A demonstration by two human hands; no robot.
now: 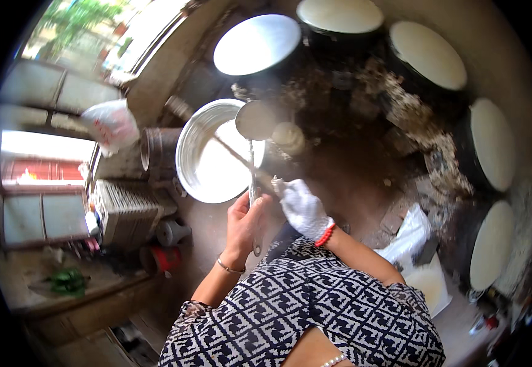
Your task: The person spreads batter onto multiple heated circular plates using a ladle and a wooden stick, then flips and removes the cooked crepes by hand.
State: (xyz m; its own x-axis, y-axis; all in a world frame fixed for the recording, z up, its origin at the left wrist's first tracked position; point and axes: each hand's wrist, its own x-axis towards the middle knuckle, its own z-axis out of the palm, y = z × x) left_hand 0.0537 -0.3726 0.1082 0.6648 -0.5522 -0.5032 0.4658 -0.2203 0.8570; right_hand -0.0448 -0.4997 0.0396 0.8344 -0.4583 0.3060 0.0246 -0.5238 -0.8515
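Observation:
My bare left hand [246,217], with a bracelet at the wrist, is closed round the long metal handle of a ladle [255,121]. The ladle's round, pale-coated head points away from me, over the right rim of a large metal basin [183,177] of white liquid. My right hand [301,209] wears a white knitted glove and a red bead bracelet. It is closed on the near end of a wooden stick [236,153], whose far end reaches into the basin. Beside the ladle head is a round whitish thing [288,139]; its kind is unclear.
Several wide dark vats with pale round tops, one of them [257,45] at the far side, curve round to the right. A metal bucket [159,148], a slatted crate [128,211] and a red bucket [161,260] stand left. White plastic sheeting [410,235] lies at right.

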